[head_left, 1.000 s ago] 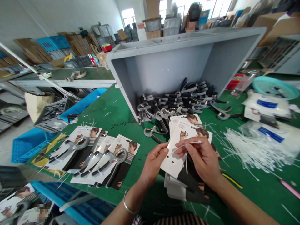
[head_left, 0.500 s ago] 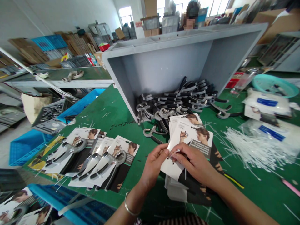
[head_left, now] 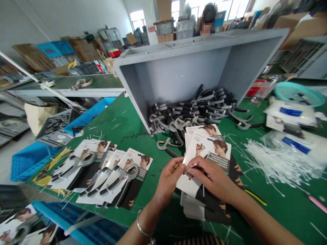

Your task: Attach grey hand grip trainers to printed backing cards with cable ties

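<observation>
A printed backing card for a hand grip strengthener is tilted up over a stack of like cards. My left hand is closed on its left edge, thumb in front. My right hand lies over the card's front, thumb and forefinger pinched near small punched holes. A thin white cable tie hangs below those fingers; its upper end is hidden by them. Left of my hands lie cards with grey-and-black hand grips on them. One loose hand grip rests beyond my left hand.
A grey crate on its side holds many hand grips. White cable ties are heaped at right, beside plastic bags and a turquoise basin. A yellow-black tool lies right. Blue crates stand lower left. A person is behind.
The view has shifted very slightly. Both hands keep their places on the card, and the right fingers have barely moved at the holes.
</observation>
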The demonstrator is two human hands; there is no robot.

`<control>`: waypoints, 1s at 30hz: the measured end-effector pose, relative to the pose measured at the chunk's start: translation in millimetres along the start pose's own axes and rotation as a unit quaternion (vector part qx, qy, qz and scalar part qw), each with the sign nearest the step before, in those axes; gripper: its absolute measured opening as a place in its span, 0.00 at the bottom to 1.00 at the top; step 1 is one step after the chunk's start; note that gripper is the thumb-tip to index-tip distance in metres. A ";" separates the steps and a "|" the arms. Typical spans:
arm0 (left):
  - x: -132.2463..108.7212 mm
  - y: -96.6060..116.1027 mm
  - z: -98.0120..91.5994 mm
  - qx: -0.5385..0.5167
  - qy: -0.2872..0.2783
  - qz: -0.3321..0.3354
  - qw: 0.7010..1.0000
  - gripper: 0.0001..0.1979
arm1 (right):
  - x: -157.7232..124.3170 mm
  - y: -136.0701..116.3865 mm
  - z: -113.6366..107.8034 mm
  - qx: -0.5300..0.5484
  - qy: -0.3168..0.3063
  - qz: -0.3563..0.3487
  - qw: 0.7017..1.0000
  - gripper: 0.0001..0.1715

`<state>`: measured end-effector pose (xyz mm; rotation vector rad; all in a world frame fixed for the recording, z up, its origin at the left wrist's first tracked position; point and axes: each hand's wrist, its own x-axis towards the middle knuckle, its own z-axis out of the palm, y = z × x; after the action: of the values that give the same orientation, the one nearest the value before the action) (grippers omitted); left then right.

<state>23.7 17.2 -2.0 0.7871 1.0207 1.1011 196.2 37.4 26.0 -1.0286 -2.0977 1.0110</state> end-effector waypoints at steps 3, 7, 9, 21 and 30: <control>-0.7 -1.5 0.3 -0.002 0.001 0.007 1.000 0.15 | -0.6 0.4 -1.3 0.025 -0.009 0.005 1.000 0.07; -3.6 -4.4 -2.5 -0.007 0.006 0.002 1.000 0.14 | -1.6 -1.0 -3.0 0.102 -0.005 0.026 0.994 0.09; -6.6 -4.2 -4.7 -0.011 -0.007 0.006 1.000 0.15 | -2.1 -1.7 -2.9 0.127 0.002 0.037 0.991 0.09; -27.9 -10.9 -15.6 -0.093 -0.056 0.017 0.994 0.26 | -1.2 -2.2 0.0 0.117 0.005 0.035 0.992 0.10; -22.1 -4.9 -14.2 -0.039 -0.026 0.022 0.999 0.22 | 2.2 -1.0 -1.4 -0.003 0.012 -0.029 0.999 0.06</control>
<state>9.4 -5.1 -5.7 0.7744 0.9153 1.1464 195.7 39.3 27.9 -0.9716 -2.0992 0.9602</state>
